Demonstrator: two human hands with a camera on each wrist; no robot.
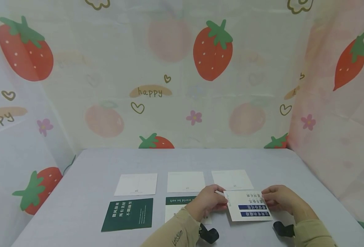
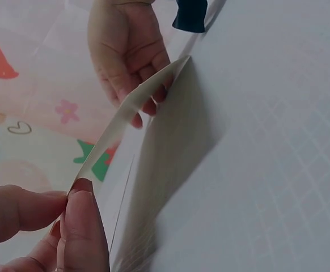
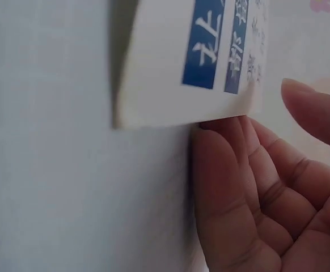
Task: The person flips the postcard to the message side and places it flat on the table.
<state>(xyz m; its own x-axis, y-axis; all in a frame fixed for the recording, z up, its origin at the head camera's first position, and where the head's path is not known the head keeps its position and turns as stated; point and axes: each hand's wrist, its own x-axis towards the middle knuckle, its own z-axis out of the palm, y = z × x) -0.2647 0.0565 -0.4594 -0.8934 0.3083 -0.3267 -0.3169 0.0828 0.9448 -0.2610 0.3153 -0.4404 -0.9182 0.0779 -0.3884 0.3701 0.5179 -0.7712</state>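
Note:
A white card (image 1: pixel 232 200) with dark blue bars and printed characters is held tilted just above the right part of the table. My left hand (image 1: pixel 208 202) pinches its left edge between thumb and fingers, as the left wrist view shows. At the card's other side is my right hand (image 1: pixel 285 200). In the right wrist view its fingers (image 3: pixel 224 198) reach under the card's edge, while the thumb (image 3: pixel 312 110) stands apart from it. A green-and-white card (image 1: pixel 173 210) lies partly hidden behind the left hand and sleeve.
Three white cards lie in a back row: left (image 1: pixel 136 183), middle (image 1: pixel 185 181) and right (image 1: pixel 231 179). A dark green card (image 1: pixel 127 214) with white characters lies front left on the pale table (image 1: pixel 61 219). Strawberry-printed curtains (image 1: pixel 182 68) stand around the table's back and sides.

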